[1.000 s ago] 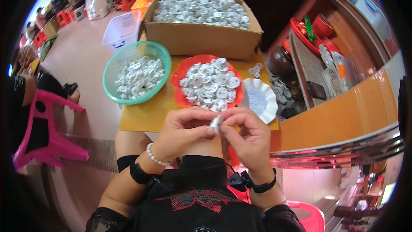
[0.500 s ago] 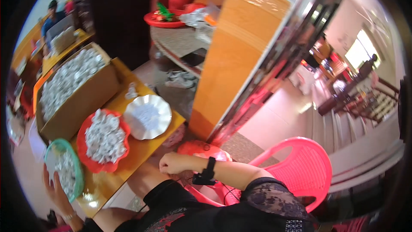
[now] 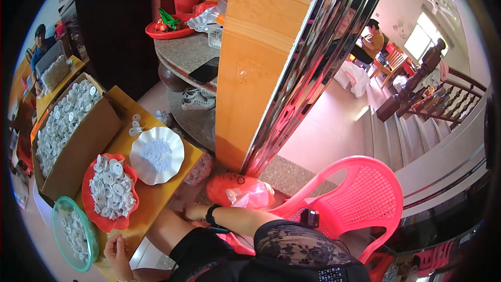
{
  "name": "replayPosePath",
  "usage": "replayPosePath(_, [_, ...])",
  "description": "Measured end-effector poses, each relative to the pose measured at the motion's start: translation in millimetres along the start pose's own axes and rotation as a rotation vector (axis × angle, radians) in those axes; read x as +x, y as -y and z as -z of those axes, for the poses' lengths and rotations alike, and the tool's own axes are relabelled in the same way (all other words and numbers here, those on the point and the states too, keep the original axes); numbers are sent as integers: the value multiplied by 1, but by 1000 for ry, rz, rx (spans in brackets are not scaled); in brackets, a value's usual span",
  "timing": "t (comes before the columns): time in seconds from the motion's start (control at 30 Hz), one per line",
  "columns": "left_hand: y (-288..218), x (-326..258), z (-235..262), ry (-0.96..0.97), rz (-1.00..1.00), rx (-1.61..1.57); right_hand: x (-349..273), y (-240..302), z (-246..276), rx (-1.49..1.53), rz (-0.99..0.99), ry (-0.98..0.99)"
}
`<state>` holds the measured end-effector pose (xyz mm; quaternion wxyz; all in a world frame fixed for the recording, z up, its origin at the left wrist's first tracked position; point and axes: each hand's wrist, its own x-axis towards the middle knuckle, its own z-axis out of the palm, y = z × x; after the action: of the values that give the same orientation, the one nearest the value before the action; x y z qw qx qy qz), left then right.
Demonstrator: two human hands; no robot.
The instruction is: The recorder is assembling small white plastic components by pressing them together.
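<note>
My left hand is at the near edge of the yellow table, its fingers curled together; whether a small piece sits in them I cannot make out. Close by are a green basket and a red scalloped bowl, both holding white plastic round-headed pieces. Beyond the bowl, a white scalloped plate carries many tiny pale bits. My right hand, below a black wristband, reaches down beside my thigh; its fingers are mostly hidden.
A cardboard box heaped with similar white pieces stands on the table. A pink plastic chair is at right, a red plastic bag by the pillar. Shelves stand behind. Two people sit farther off.
My left hand has left the green basket's far-left rim, moving right to the table edge, its spread fingers now curled. My right hand has moved slightly left and lower. The view has shifted.
</note>
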<state>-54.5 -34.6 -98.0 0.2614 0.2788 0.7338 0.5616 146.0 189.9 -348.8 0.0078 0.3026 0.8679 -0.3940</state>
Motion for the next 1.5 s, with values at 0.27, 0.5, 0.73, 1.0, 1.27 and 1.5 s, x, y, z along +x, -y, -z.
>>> replayPosePath(0.27, [27,13,5,-23,28,-110,-4,7,37,389,-525,497])
replayPosePath(0.5, [29,2,18,-23,25,-33,-29,48,53,141,-317,284])
replayPosePath(0.73, [16,6,14,-15,-4,37,-19,-15,7,261,-181,479])
replayPosePath(1.0, [15,1,9,-57,45,-48,-30,29,47,358,-242,371])
replayPosePath(1.27, [13,3,7,-57,111,-13,-37,26,53,321,-157,460])
replayPosePath(1.5, [9,3,9,-44,111,-48,-59,58,64,48,164,515])
